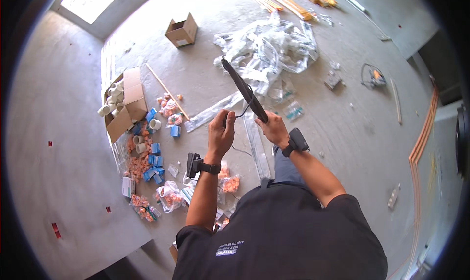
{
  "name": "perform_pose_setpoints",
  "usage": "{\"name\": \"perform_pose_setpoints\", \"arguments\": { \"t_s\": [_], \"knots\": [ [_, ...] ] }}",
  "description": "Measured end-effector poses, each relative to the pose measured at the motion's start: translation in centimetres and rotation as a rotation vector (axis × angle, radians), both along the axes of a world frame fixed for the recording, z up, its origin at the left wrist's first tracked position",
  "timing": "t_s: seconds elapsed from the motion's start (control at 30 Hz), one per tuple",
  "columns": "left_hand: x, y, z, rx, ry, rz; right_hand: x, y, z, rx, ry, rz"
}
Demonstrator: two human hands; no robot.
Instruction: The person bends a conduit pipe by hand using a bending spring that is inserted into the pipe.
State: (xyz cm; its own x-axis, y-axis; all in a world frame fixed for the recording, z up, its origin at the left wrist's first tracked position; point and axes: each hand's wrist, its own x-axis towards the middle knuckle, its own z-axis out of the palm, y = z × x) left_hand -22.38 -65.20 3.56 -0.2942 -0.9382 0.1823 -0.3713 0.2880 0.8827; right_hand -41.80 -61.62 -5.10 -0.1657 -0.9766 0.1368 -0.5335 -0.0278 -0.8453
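My right hand (275, 132) is closed around the lower end of a long, slim black rod-like thing (243, 88), whose exact kind I cannot make out. It slants up and to the left, away from me. A thin black cord (248, 105) loops beside it and runs to my left hand (221, 133). The left fingers are curled with the thumb up, pinching the cord; part of the grip is hidden. Black devices are strapped to both wrists, the left one (194, 165) and the right one (298, 139).
Clear plastic wrapping (274, 45) lies heaped ahead. An open carton (132, 91) with white pipe fittings, bags of orange parts (142, 165) and blue boxes (155, 160) lie left. A small open carton (182, 31) stands farther off. An orange-black tool (376, 77) is at right.
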Motion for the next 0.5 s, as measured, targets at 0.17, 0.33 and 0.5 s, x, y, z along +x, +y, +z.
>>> {"name": "perform_pose_setpoints", "arguments": {
  "t_s": [0.17,0.33,0.5],
  "knots": [
    [-1.7,-12.0,1.1,-0.363,-0.122,0.132,-0.8,-12.7,1.1,-0.070,-0.091,0.128],
    [-4.6,-21.7,3.0,-0.220,-0.220,0.393,-3.6,-25.4,5.0,-0.010,0.050,0.459],
    [-4.3,-29.3,4.3,-0.341,-0.245,0.466,-3.0,-35.6,6.2,0.249,-0.332,0.760]
  ]
}}
